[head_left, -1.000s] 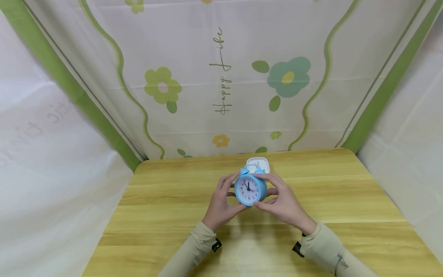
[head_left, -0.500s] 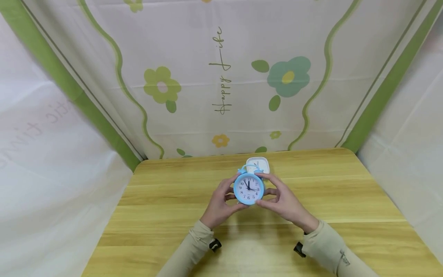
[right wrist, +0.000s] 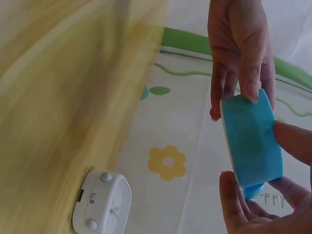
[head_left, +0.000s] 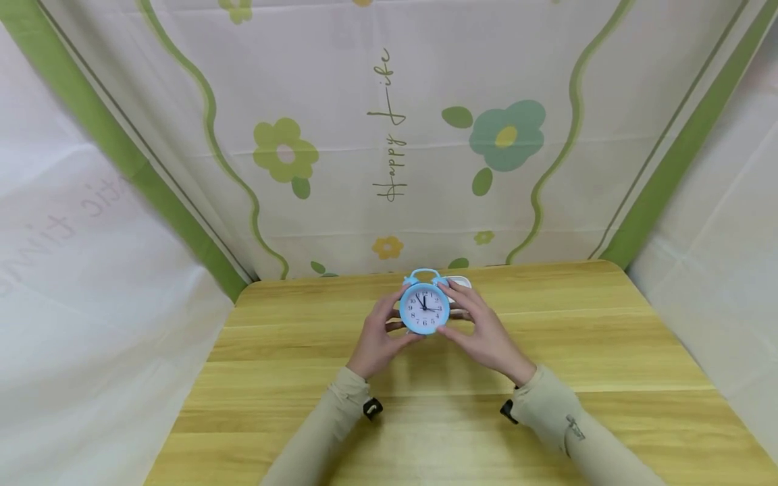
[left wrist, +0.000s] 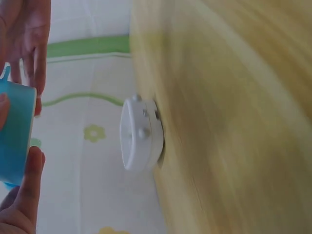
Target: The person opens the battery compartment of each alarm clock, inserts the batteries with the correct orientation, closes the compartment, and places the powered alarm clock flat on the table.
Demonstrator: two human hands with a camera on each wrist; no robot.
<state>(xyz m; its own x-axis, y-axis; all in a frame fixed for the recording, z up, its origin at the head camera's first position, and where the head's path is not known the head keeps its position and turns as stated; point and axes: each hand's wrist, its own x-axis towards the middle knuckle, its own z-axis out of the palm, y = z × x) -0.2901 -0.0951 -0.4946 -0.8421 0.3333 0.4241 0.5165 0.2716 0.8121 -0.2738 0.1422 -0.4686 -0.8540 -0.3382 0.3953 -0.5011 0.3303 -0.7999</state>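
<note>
A light blue twin-bell alarm clock [head_left: 424, 308] is held between both hands, its white dial facing the head camera and its handle on top. My left hand [head_left: 373, 341] grips its left side, thumb below and index finger near the bell. On the other side my right hand [head_left: 486, 334] grips it the same way. The blue casing [right wrist: 251, 139] is raised off the tabletop in the right wrist view. Behind it stands a white square clock [left wrist: 141, 136], mostly covered by the blue clock and right hand in the head view.
The wooden table [head_left: 273, 391] extends to a back edge just behind the white clock. A white curtain [head_left: 340, 162] with flowers and lettering hangs behind, and plain fabric [head_left: 79, 304] flanks both sides.
Both hands have carried the blue clock up and slightly left in the head view. Its dial has turned to face the camera more squarely, and it covers a different part of the white clock.
</note>
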